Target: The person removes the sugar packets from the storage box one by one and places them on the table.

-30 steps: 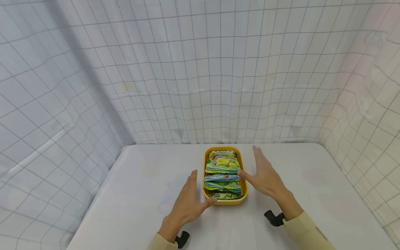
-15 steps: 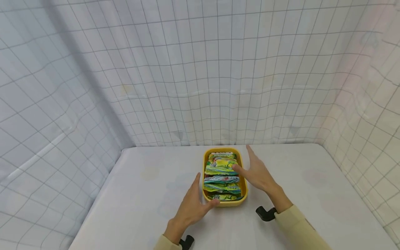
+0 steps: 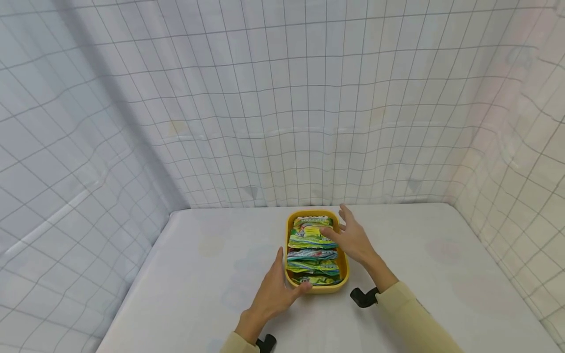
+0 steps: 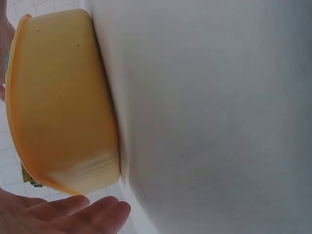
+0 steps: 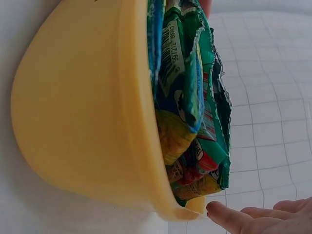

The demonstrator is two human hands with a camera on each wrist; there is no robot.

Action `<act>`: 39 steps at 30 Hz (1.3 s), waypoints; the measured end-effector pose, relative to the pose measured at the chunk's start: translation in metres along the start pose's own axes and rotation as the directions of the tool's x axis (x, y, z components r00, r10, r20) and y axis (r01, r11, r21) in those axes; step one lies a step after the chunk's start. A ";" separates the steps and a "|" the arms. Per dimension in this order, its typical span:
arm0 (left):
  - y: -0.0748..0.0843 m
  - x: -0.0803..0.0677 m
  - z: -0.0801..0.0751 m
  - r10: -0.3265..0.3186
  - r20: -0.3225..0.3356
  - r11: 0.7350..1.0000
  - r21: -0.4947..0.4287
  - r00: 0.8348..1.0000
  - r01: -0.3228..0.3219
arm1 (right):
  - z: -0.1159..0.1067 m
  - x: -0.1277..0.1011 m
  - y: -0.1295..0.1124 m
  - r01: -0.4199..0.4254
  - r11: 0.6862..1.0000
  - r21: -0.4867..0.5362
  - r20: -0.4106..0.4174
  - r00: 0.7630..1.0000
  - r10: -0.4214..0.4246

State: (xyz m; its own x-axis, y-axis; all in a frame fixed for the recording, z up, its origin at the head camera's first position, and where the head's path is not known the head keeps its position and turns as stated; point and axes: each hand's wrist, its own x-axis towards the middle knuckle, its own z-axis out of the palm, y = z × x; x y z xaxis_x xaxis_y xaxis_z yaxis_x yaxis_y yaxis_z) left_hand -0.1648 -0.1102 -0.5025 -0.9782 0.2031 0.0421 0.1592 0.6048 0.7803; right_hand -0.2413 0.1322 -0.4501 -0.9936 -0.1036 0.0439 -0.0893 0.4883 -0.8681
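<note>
A yellow plastic tub point(image 3: 346, 278) with rounded corners stands on the table in the head view. Inside it, several green and yellow snack-like packets point(image 3: 311, 239) overlap in a row. My left hand point(image 3: 272, 295) is at the tub's near left corner, fingers extended along its left side and thumb over the front rim. My right hand point(image 3: 353, 241) is at the far right, its thumb above the packets and its fingers just outside the rim. In the left wrist view, straight fingertips lie close to the tub wall point(image 4: 63, 102). The right wrist view shows fingertips beside the rim point(image 5: 146, 146).
A white table point(image 3: 207, 274) spreads to both sides of the tub. White cloth walls with a dark grid point(image 3: 300, 122) rise behind it and at left and right. Black wrist mounts point(image 3: 364, 297) sit by the cream sleeves point(image 3: 410, 314).
My right hand has moved left, closer to the tub, with its fingers bending slightly at the far right rim. My left hand has come slightly right, against the tub's left side.
</note>
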 end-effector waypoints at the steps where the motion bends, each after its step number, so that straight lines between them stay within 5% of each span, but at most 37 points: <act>1: 0.000 0.000 0.001 -0.002 0.001 1.000 -0.005 1.000 0.002 | 0.001 0.001 0.000 -0.007 1.000 0.006 0.002 1.000 0.007; 20: -0.006 0.005 0.003 -0.030 0.040 0.999 -0.023 0.999 0.031 | 0.022 0.008 -0.001 -0.122 0.992 0.033 0.023 0.992 0.121; 30: -0.007 0.009 0.004 0.031 0.046 0.999 0.012 0.998 -0.032 | 0.024 0.014 -0.004 -0.182 0.978 0.097 0.023 0.983 0.181; 39: -0.007 0.010 0.007 0.019 0.044 0.999 0.028 0.999 -0.020 | 0.025 0.019 -0.007 -0.249 0.965 0.084 -0.016 0.968 0.252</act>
State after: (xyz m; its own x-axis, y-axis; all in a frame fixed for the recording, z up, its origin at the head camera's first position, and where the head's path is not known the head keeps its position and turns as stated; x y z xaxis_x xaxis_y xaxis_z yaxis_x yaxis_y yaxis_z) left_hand -0.1749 -0.1069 -0.5118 -0.9683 0.2482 0.0293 0.1825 0.6223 0.7612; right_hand -0.2580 0.1053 -0.4554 -0.9851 0.0362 -0.1681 0.1675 0.4239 -0.8901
